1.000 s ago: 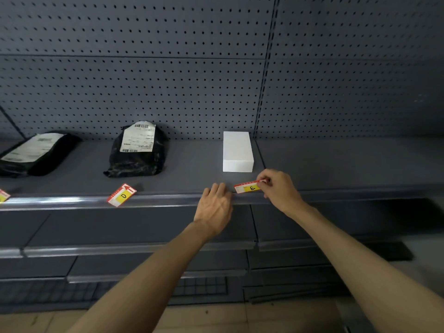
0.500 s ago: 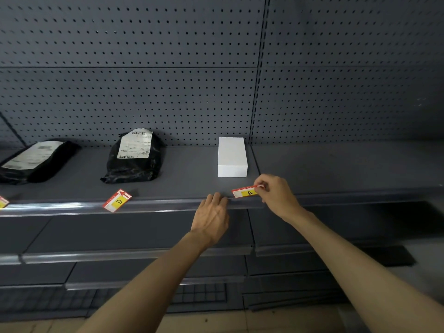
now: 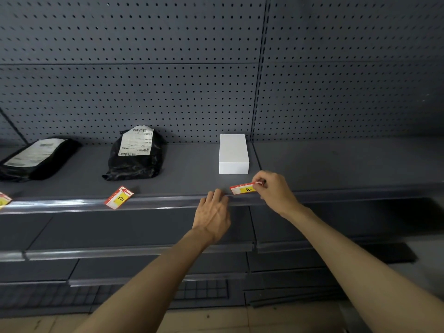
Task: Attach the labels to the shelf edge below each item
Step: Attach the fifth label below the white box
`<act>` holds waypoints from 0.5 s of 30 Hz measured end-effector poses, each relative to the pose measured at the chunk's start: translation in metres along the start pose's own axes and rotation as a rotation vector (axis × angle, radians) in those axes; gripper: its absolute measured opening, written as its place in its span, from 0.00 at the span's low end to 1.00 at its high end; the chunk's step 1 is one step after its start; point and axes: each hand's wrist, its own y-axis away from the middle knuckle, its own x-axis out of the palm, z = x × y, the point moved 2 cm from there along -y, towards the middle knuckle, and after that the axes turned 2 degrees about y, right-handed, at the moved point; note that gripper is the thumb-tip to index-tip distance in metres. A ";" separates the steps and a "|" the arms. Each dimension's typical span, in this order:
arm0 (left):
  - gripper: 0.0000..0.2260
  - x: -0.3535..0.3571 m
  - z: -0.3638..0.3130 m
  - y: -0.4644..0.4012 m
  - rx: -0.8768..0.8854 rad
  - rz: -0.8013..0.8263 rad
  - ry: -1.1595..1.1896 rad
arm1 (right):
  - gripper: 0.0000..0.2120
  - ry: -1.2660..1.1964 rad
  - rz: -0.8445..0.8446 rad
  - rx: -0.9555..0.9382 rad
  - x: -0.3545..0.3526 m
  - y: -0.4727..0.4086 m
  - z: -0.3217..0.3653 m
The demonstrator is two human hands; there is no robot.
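Observation:
My right hand (image 3: 274, 191) pinches the right end of a red and yellow label marked E (image 3: 242, 189), held at the shelf edge strip (image 3: 156, 203) just below a white box (image 3: 233, 153). My left hand (image 3: 212, 213) rests its fingertips on the strip immediately left of that label, holding nothing. Another label marked D (image 3: 119, 197) lies tilted on the strip below a black parcel bag (image 3: 137, 153). A third label (image 3: 3, 200) shows partly at the far left, below a second black parcel bag (image 3: 36, 158).
A grey pegboard wall (image 3: 216, 80) backs the shelf. Lower grey shelves (image 3: 134, 251) step out below toward me. The shelf section to the right of the white box (image 3: 348, 162) is bare. Tan floor (image 3: 192, 320) shows at the bottom.
Both hands have stayed at the shelf edge with the E label; only the view has shifted slightly. The label sits a little closer to the strip.

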 end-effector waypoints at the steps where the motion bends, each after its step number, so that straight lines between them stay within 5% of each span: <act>1: 0.17 -0.001 0.000 0.000 0.007 0.004 0.010 | 0.02 -0.004 -0.004 0.001 0.000 -0.001 0.001; 15: 0.21 0.003 0.003 0.011 0.023 -0.006 -0.039 | 0.01 -0.001 0.003 0.003 0.005 -0.001 -0.005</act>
